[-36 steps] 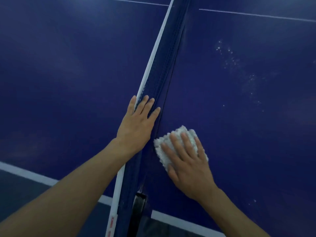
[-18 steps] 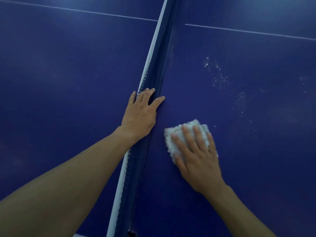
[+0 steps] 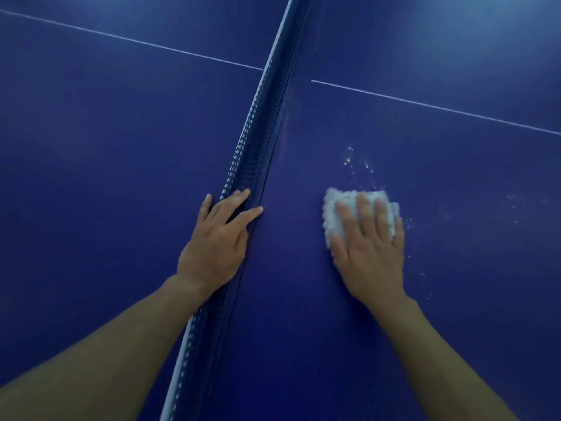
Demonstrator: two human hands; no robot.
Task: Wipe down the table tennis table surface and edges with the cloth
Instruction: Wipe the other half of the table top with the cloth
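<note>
White fluffy cloth [image 3: 329,218] pressed flat under right hand [image 3: 372,253], fingers straight, on blue table [image 3: 121,177]; left hand [image 3: 214,247] lies loose-fingered over net [image 3: 261,123], seemingly resting.

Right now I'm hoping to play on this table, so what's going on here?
A person is wiping the blue table tennis table. Their right hand presses a white cloth flat on the surface to the right of the net, at the edge of a scatter of white specks not yet wiped. Their left hand rests on the net, fingers laid over its top.
</note>
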